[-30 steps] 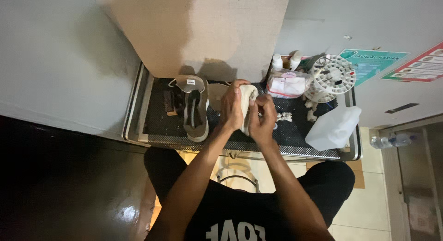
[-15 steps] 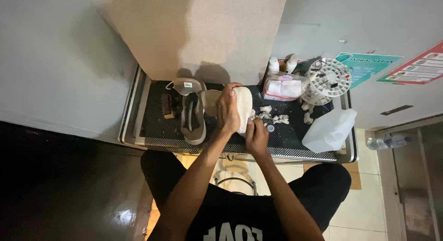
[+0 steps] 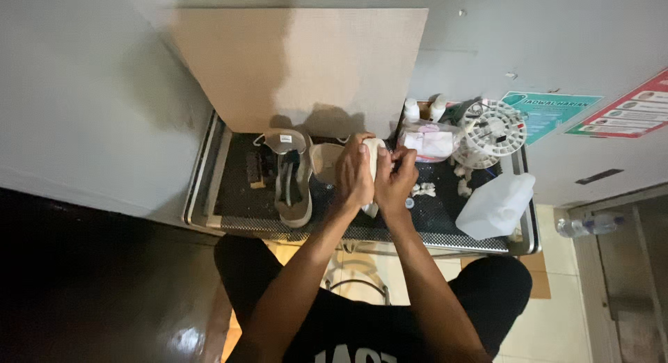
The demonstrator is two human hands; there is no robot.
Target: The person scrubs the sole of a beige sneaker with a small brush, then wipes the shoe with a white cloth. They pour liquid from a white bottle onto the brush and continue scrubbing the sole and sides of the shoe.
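Nearest us, both our hands meet over the middle of the tabletop (image 3: 236, 220), a metal tray-like surface with a dark mat. Our left hand (image 3: 355, 174) is wrapped around a pale shoe (image 3: 372, 154), fingers curled over its side, and our right hand (image 3: 396, 179) is closed against the same shoe from the other side. Left of them a grey shoe (image 3: 292, 189) lies on the mat. Toward the right edge sits a white plastic jug (image 3: 497, 206). At the far right corner stand small bottles (image 3: 412, 110) and a round white rack (image 3: 490, 131); a cardboard sheet (image 3: 299, 64) leans behind.
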